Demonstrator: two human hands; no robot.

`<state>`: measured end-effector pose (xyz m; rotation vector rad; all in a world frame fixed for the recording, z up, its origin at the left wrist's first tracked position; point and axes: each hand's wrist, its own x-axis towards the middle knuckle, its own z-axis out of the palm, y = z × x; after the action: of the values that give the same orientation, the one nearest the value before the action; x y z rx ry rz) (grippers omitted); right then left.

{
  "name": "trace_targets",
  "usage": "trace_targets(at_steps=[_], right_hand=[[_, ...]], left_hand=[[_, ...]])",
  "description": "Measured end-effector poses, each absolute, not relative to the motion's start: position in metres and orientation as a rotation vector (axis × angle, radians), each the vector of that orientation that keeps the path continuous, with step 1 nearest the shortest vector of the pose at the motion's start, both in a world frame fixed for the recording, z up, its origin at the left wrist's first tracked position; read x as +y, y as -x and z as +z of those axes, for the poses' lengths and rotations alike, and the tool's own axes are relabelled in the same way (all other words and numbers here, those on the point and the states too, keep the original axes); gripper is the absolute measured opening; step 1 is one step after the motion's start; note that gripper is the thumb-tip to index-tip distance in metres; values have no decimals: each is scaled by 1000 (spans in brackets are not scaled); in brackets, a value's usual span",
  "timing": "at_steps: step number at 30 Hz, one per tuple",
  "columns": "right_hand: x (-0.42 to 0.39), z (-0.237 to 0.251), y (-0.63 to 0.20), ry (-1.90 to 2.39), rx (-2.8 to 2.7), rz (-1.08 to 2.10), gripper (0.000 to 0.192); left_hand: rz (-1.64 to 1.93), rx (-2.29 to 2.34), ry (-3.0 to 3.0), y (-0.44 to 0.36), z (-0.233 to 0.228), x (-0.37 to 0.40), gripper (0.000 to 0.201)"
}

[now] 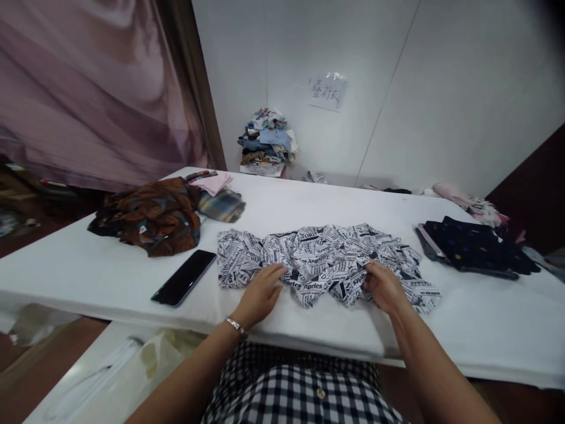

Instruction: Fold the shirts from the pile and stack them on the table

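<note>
Left hand (261, 293) flat, fingers loose, resting on newsprint shirt (326, 262). Right hand (383, 287) pinching shirt's near edge. Phone (184, 277) left, dark garment (479, 246) far right.

A single camera sits on the person's head, looking forward and down across the white worktop (88, 265) from its near edge toward the far wall (463, 88). It is close enough that the person's own forearms and checked clothing fill the bottom of the frame, while the worktop's far edge and a far pile of clothes (267, 141) by the wall remain in view. No second view shares the scene.
</note>
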<state>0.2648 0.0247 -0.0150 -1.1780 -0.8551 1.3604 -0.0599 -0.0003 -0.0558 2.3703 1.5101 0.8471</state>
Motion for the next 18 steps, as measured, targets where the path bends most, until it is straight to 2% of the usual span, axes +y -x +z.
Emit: trace_targets(at_steps=[2, 4, 7, 9, 14, 18], right_hand=[[22, -23, -274, 1216, -967, 1389, 37], [18, -35, -287, 1299, -1185, 1252, 50], [9, -53, -305, 1451, -1584, 822, 50], [5, -61, -313, 1513, -1803, 622, 52], [10, -58, -301, 1589, -2084, 339, 58], [30, -46, -276, 1512, -2240, 231, 53]], left_hand=[[745, 1509, -2497, 54, -57, 3, 53], [684, 1519, -2554, 49, -55, 10, 48], [744, 1527, -2533, 46, -47, 21, 31], [851, 1578, -2446, 46, -36, 29, 31], [1102, 1777, -2250, 47, 7, 41, 35], [1077, 1978, -2213, 51, 38, 44, 37]])
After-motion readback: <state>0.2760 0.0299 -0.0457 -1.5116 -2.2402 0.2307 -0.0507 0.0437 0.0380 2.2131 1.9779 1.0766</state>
